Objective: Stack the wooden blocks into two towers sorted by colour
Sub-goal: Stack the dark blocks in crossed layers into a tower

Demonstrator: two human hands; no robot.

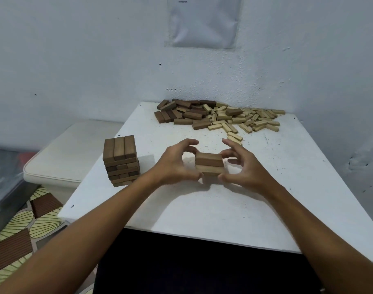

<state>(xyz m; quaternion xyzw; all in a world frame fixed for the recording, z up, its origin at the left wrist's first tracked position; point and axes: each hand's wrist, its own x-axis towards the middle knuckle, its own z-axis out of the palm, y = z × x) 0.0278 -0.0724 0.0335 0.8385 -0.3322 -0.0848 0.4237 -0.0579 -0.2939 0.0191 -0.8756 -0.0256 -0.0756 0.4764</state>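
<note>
A small stack (209,164) of brown blocks at mid-desk (202,209) is held between the left hand (174,166) and right hand (242,166), fingers curled, apparently pinching its ends. A tower (120,161) stands left; a pile (215,116) lies behind.

Two bare forearms reach in from the bottom corners, with no sleeves, watch, bracelet or rings showing anywhere along them. The left hand (172,164) and the right hand (242,166) are bare too, without gloves. The fingers (189,142) are slim, and the nails look short and plain, though blur hides finer detail. Below the arms, at the bottom middle, a broad stretch of very dark, almost black clothing (202,266) covers the lap. Its cloth looks plain, with no pattern, seam or print to be made out.
</note>
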